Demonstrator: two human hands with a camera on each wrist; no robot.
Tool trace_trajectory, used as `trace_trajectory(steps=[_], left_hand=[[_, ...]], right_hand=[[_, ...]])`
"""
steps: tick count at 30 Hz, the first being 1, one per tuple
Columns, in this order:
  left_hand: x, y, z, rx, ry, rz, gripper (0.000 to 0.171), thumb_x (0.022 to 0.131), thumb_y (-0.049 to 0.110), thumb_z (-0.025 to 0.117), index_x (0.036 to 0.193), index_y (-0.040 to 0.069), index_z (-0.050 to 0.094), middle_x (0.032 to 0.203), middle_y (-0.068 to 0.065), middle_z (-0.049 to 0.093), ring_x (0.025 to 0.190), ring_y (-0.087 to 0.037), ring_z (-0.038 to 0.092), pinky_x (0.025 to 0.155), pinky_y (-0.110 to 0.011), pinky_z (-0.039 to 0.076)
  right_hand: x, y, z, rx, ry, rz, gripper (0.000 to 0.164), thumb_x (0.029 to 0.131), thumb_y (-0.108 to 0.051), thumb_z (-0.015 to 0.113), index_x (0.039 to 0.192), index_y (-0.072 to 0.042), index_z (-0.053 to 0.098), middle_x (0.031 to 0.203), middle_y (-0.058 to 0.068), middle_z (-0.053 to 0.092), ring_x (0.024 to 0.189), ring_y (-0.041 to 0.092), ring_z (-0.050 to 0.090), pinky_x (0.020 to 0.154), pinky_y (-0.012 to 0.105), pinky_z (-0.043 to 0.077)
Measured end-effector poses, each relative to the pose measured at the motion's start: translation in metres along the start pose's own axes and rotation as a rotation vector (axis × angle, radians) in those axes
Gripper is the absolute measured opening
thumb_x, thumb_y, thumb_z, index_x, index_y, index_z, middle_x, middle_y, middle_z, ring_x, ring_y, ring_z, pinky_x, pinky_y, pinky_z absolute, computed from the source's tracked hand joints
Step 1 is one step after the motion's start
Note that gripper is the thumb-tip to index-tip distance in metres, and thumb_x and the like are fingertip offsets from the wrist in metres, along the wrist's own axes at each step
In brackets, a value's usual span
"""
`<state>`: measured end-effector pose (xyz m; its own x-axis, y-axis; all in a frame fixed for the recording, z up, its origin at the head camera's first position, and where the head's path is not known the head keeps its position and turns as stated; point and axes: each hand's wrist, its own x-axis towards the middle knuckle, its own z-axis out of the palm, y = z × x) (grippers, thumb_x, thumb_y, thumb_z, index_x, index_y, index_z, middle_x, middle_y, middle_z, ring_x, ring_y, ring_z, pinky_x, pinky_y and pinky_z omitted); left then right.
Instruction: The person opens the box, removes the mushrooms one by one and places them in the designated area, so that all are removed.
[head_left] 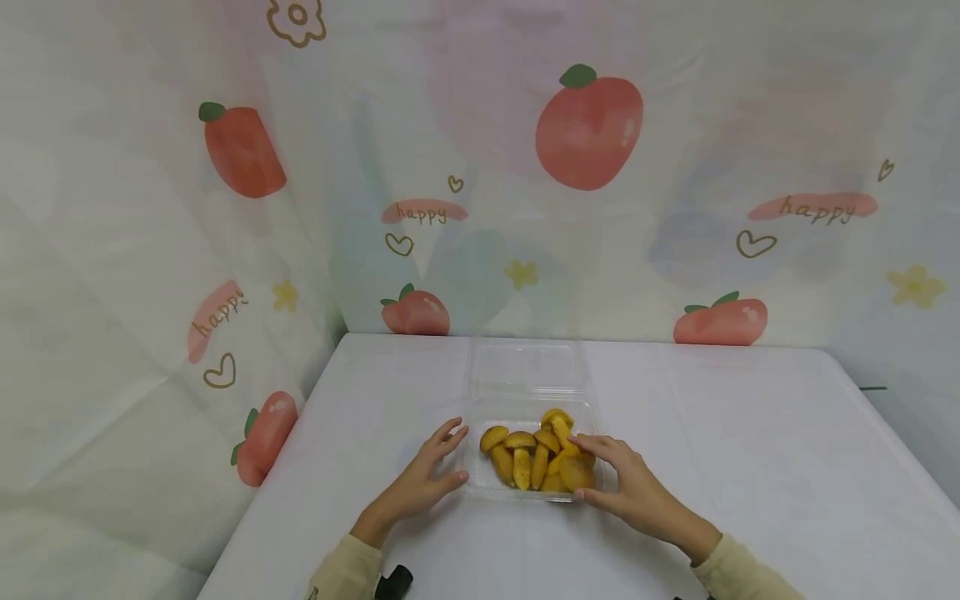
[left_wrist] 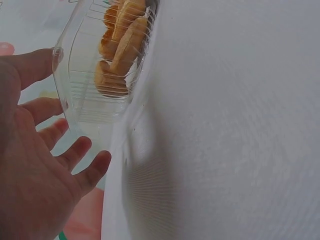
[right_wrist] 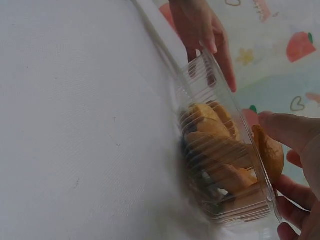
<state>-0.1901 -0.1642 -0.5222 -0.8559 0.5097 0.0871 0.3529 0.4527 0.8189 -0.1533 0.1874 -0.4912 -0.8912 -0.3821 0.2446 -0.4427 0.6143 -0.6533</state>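
Observation:
A clear plastic clamshell box (head_left: 487, 477) sits on the table with its lid (head_left: 527, 367) folded back behind it. Several yellow-brown mushrooms (head_left: 521, 454) lie in the box, crowded toward its right side. My left hand (head_left: 420, 485) is at the box's left side, its fingers spread and the thumb at the rim in the left wrist view. At the right end, my right hand (head_left: 637, 493) reaches over the corner with loosely bent fingers. Its thumb lies by a mushroom (right_wrist: 270, 155) that stands above the rim in the right wrist view, and the other fingers are outside the wall.
The table (head_left: 720, 433) has a white cloth. Behind it and on the left hang pale curtains (head_left: 480, 108) printed with fruit and hearts. A black object (head_left: 394, 582) sits by the left sleeve (head_left: 347, 569).

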Motion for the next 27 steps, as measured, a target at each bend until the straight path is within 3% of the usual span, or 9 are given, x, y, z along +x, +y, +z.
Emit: trace_trajectory(steps=[8, 15, 22, 27], left_hand=[[0.001, 0.0, 0.001, 0.025, 0.009, -0.016, 0.067, 0.1, 0.02, 0.063, 0.158, 0.004, 0.032, 0.17, -0.013, 0.018, 0.153, -0.045, 0.021, 0.118, -0.069, 0.026], [0.0, 0.0, 0.001, 0.031, 0.003, -0.013, 0.067, 0.1, 0.021, 0.063, 0.158, 0.003, 0.032, 0.17, -0.014, 0.018, 0.154, -0.045, 0.016, 0.117, -0.071, 0.024], [0.0, 0.001, 0.001, 0.041, 0.007, -0.005, 0.067, 0.1, 0.02, 0.062, 0.157, 0.002, 0.033, 0.169, -0.017, 0.018, 0.154, -0.047, 0.016, 0.117, -0.072, 0.022], [-0.001, 0.003, 0.0, 0.039, 0.006, -0.015, 0.067, 0.1, 0.021, 0.062, 0.158, 0.004, 0.032, 0.17, -0.015, 0.018, 0.154, -0.046, 0.015, 0.118, -0.072, 0.021]], right_hand=[[-0.001, 0.0, 0.007, -0.067, 0.036, 0.02, 0.063, 0.08, -0.031, 0.085, 0.135, -0.009, 0.064, 0.124, 0.004, 0.066, 0.112, 0.025, 0.056, 0.094, 0.047, 0.042], [-0.003, -0.002, 0.011, -0.109, 0.082, -0.016, 0.054, 0.078, -0.027, 0.087, 0.127, -0.011, 0.07, 0.118, -0.001, 0.067, 0.117, 0.029, 0.057, 0.093, 0.05, 0.043], [-0.002, -0.01, 0.01, -0.169, 0.086, 0.049, 0.06, 0.076, -0.035, 0.088, 0.126, -0.008, 0.07, 0.117, 0.001, 0.068, 0.117, 0.031, 0.059, 0.091, 0.051, 0.046], [0.001, -0.014, 0.008, -0.163, 0.082, 0.077, 0.054, 0.079, -0.034, 0.086, 0.125, -0.011, 0.071, 0.116, 0.003, 0.068, 0.116, 0.031, 0.06, 0.092, 0.055, 0.047]])
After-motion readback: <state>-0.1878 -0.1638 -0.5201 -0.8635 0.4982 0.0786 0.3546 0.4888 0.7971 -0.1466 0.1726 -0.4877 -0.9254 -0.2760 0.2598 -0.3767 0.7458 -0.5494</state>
